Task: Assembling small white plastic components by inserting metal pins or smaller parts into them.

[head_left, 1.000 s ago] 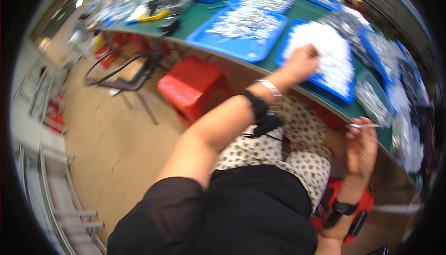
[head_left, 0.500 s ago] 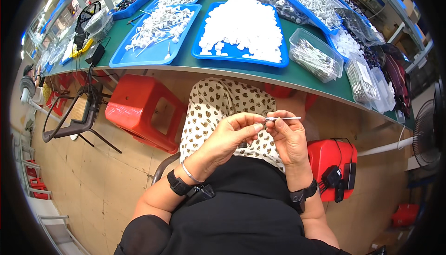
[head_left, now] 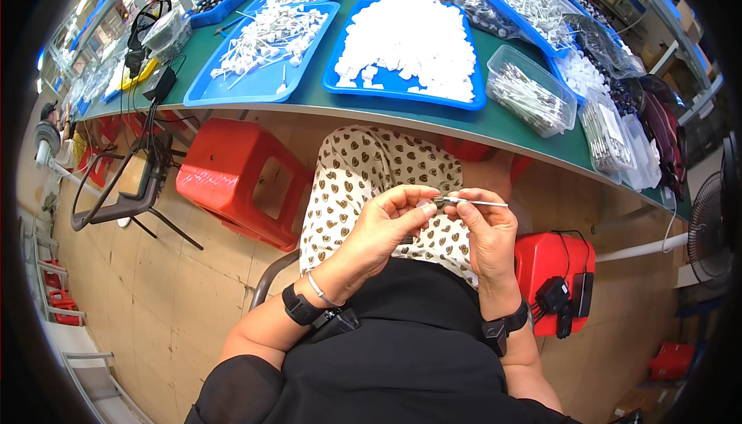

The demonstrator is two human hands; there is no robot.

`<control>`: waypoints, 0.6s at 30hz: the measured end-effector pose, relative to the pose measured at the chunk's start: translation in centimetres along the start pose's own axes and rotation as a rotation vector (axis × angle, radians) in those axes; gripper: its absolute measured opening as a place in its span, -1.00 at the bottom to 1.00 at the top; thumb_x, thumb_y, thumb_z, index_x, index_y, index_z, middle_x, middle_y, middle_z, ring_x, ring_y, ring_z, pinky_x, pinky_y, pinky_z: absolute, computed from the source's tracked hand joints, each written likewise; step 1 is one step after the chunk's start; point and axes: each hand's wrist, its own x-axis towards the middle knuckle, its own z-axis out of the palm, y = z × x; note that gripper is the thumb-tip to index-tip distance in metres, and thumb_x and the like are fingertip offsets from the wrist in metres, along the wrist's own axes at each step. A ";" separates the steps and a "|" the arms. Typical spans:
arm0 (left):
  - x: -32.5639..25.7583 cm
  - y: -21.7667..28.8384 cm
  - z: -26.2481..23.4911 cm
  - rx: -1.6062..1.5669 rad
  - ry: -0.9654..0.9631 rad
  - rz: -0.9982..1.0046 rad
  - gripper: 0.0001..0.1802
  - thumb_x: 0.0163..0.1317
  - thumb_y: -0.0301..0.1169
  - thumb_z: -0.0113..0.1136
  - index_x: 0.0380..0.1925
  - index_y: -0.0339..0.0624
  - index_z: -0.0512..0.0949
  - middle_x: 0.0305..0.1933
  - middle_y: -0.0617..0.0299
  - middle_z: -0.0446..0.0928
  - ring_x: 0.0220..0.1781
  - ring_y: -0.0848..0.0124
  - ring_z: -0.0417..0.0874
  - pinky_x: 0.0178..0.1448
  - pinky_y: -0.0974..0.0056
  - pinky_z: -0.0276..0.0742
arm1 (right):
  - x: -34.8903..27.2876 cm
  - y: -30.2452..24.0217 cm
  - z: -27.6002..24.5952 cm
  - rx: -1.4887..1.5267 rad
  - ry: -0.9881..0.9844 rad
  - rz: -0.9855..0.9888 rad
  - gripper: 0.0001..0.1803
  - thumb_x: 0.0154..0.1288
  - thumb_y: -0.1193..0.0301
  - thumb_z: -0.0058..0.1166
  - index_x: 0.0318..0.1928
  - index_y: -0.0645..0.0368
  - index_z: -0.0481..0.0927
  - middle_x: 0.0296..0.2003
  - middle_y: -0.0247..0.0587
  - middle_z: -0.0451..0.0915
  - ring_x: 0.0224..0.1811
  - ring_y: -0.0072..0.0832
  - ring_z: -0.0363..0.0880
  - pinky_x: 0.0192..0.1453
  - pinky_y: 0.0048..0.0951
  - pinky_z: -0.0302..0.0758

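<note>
Both hands up over my lap, below the counter (head_left: 502,126) edge. Left hand (head_left: 382,231) has its grip pinched, thumb & forefinger closed on the small dark tip (head_left: 439,202) at the left end of a thin white stick (head_left: 479,203). Right hand (head_left: 488,231) has its grip closed on the same stick, fingers wrapped round its mid part; stick lies roughly level, free end poking out to the right past the fingers. The two hands nearly touch at the fingertips. Can't tell whether the tip is a separate piece or part of the stick, too small.

Dark band on each wrist, thin bracelet on the left one too.

On the green counter, straight ahead: blue tray (head_left: 464,102) heaped w/ small white pieces. Left of it another blue tray (head_left: 202,91) w/ white sticks piled loose. Right of the middle tray a clear tub (head_left: 506,64) w/ more sticks, then clear bags further right. More blue trays at the back.

Under the counter: red stool (head_left: 224,169) to my left, a 2nd red stool (head_left: 545,258) just beside my right wrist w/ black devices & cables hanging on it. Black chair frame (head_left: 116,207) further left on the floor. Fan (head_left: 707,227) at far right edge.
</note>
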 end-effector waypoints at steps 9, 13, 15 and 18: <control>0.5 -1.0 0.0 0.307 0.061 0.307 -0.84 0.22 -0.50 0.21 -0.18 -0.22 0.59 -0.31 0.39 0.44 -0.37 0.70 0.45 -0.37 0.57 0.36 | 0.0 0.1 0.0 0.017 -0.002 0.025 -0.84 0.25 0.58 0.12 -0.14 0.32 0.55 -0.27 -0.13 0.63 -0.26 -0.47 0.65 -0.12 -0.50 0.60; 0.5 -0.9 0.1 0.342 0.061 0.336 -0.83 0.22 -0.56 0.19 -0.18 -0.23 0.59 -0.27 0.38 0.42 -0.30 0.65 0.48 -0.24 0.55 0.38 | 0.0 0.0 0.0 0.012 0.003 0.026 -0.84 0.25 0.58 0.12 -0.15 0.31 0.55 -0.27 -0.14 0.63 -0.26 -0.47 0.65 -0.12 -0.50 0.60; 0.8 -1.2 -0.1 0.293 0.050 0.382 -0.83 0.24 -0.49 0.19 -0.16 -0.24 0.58 -0.25 0.35 0.47 -0.35 0.68 0.47 -0.30 0.55 0.40 | 0.0 0.1 -0.1 0.021 0.007 0.020 -0.84 0.25 0.58 0.12 -0.15 0.31 0.55 -0.26 -0.14 0.63 -0.25 -0.47 0.65 -0.11 -0.50 0.59; 0.4 -0.3 0.1 0.065 0.069 0.127 -0.76 0.29 -0.43 0.16 -0.08 -0.27 0.54 -0.18 0.29 0.53 -0.31 0.65 0.50 -0.20 0.54 0.44 | 0.0 0.1 -0.2 -0.006 0.023 -0.017 -0.84 0.25 0.58 0.12 -0.15 0.31 0.55 -0.25 -0.14 0.63 -0.24 -0.47 0.65 -0.10 -0.52 0.58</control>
